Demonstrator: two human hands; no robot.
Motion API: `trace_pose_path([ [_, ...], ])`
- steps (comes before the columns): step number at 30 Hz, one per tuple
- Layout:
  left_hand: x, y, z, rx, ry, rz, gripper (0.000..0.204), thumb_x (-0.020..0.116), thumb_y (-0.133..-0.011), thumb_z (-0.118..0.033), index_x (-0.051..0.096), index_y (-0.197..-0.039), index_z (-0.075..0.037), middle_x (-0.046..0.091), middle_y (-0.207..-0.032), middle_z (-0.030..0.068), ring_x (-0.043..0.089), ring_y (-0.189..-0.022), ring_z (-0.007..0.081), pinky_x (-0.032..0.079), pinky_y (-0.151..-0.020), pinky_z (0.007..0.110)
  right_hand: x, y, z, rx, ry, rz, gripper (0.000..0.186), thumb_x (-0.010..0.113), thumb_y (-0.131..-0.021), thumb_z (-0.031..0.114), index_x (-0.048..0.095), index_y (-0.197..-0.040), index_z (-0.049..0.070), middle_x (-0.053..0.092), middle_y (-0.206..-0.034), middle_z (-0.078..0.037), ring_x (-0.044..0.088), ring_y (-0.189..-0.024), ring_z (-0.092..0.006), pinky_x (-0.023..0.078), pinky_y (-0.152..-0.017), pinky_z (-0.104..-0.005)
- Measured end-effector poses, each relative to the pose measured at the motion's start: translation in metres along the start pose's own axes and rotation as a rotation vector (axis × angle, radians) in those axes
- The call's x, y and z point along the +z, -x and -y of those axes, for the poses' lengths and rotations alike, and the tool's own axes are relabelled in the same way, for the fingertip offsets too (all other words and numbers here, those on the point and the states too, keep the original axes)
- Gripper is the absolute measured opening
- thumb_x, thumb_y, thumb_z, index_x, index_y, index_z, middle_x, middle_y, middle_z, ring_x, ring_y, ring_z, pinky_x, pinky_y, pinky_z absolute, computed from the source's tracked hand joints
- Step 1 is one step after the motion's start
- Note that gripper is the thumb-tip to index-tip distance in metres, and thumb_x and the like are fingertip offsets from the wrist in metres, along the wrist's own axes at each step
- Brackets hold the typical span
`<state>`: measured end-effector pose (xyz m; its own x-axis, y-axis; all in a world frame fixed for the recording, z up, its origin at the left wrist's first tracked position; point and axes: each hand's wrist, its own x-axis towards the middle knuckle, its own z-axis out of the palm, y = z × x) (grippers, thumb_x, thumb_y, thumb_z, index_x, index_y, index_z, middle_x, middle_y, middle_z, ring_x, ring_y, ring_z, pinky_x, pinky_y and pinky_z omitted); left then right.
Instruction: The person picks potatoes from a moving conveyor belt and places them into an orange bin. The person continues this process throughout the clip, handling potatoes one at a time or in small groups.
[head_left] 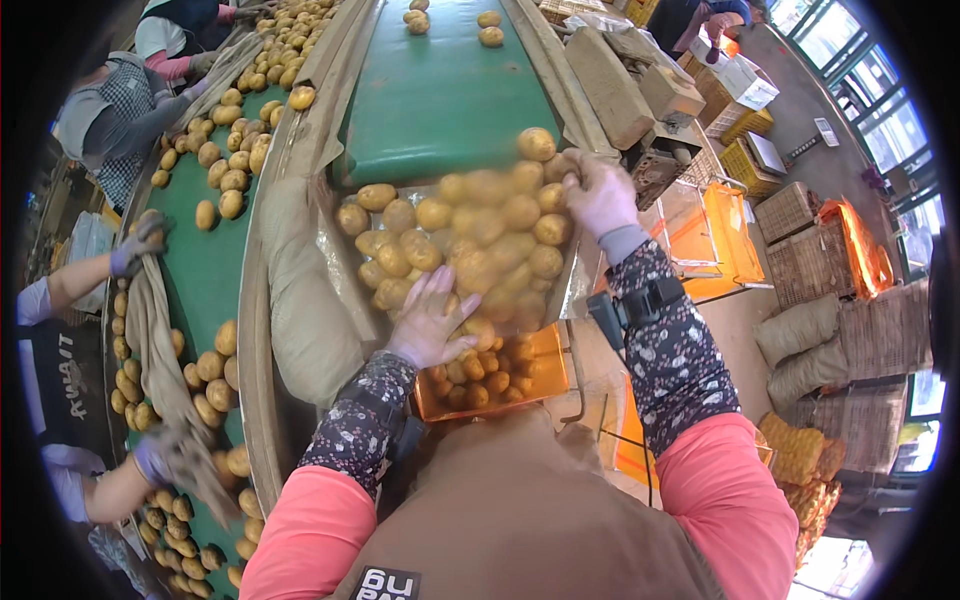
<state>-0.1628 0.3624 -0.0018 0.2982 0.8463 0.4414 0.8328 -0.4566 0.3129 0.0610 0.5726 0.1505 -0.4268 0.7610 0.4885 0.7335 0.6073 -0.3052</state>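
Potatoes [401,217] fill a metal-lined chute [335,225] at the end of a green conveyor belt [450,95]; several in the middle are blurred by motion. My left hand [435,322] lies over the near-left potatoes with its fingers spread. My right hand [603,190] is at the chute's right side, its fingers curled in beside a potato [552,198]. What those fingers hold, if anything, is hidden. Just below the chute, in front of my body, an orange-sided container [548,366] holds more potatoes [478,383].
Left of me runs a second green belt [190,270] with potatoes. Co-workers' gloved hands [140,245] hold cloths over it. A stuffed cloth pad [300,290] lines the chute's left side. To the right stand orange bags [735,235], wicker baskets [800,240] and sacks [800,340].
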Motion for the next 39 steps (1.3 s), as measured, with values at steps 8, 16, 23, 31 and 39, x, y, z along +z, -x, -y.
trace_pose_path([
  [8,0.004,0.001,0.004,0.008,-0.013,0.003,0.074,0.078,-0.076,-0.047,0.053,-0.140,-0.019,0.035,-0.150,0.0290,0.036,-0.140,0.0459,0.029,-0.117,0.059,0.021,-0.051,-0.012,-0.025,0.565,0.559,0.050,0.059,-0.087,0.016,0.057,-0.137,0.014,0.068,-0.126,-0.010,0.066,-0.114,-0.0302,0.052,-0.095,-0.0428],
  [16,0.007,0.002,0.005,-0.002,-0.056,0.035,0.072,0.075,-0.077,-0.050,0.054,-0.139,-0.020,0.035,-0.150,0.0287,0.035,-0.141,0.0444,0.028,-0.118,0.057,0.031,-0.060,-0.004,-0.136,0.731,0.773,0.044,0.074,-0.082,0.023,0.064,-0.125,0.024,0.070,-0.117,-0.011,0.068,-0.109,-0.0305,0.055,-0.088,-0.0441],
  [23,0.005,0.001,0.006,0.001,-0.018,0.027,0.072,0.075,-0.079,-0.050,0.053,-0.140,-0.020,0.035,-0.151,0.0285,0.035,-0.142,0.0443,0.027,-0.118,0.057,0.015,-0.047,-0.010,-0.111,0.428,0.573,0.037,0.069,-0.082,0.019,0.066,-0.119,0.022,0.069,-0.117,-0.009,0.066,-0.109,-0.0330,0.053,-0.088,-0.0439],
  [31,0.003,0.001,0.003,-0.018,-0.008,0.025,0.072,0.074,-0.081,-0.049,0.051,-0.145,-0.023,0.035,-0.152,0.0260,0.034,-0.142,0.0420,0.028,-0.119,0.055,0.012,0.016,0.006,0.489,-1.395,0.291,0.063,0.069,-0.081,0.002,0.047,-0.139,0.011,0.062,-0.120,-0.008,0.064,-0.104,-0.0220,0.056,-0.087,-0.0338],
  [39,0.001,0.001,0.002,-0.008,0.020,0.001,0.074,0.079,-0.077,-0.044,0.053,-0.142,-0.022,0.036,-0.151,0.0270,0.037,-0.141,0.0427,0.030,-0.118,0.055,0.007,0.079,0.048,0.506,-1.615,0.418,0.074,0.061,-0.082,-0.004,0.037,-0.150,0.012,0.057,-0.130,-0.008,0.063,-0.106,-0.0187,0.057,-0.085,-0.0307],
])
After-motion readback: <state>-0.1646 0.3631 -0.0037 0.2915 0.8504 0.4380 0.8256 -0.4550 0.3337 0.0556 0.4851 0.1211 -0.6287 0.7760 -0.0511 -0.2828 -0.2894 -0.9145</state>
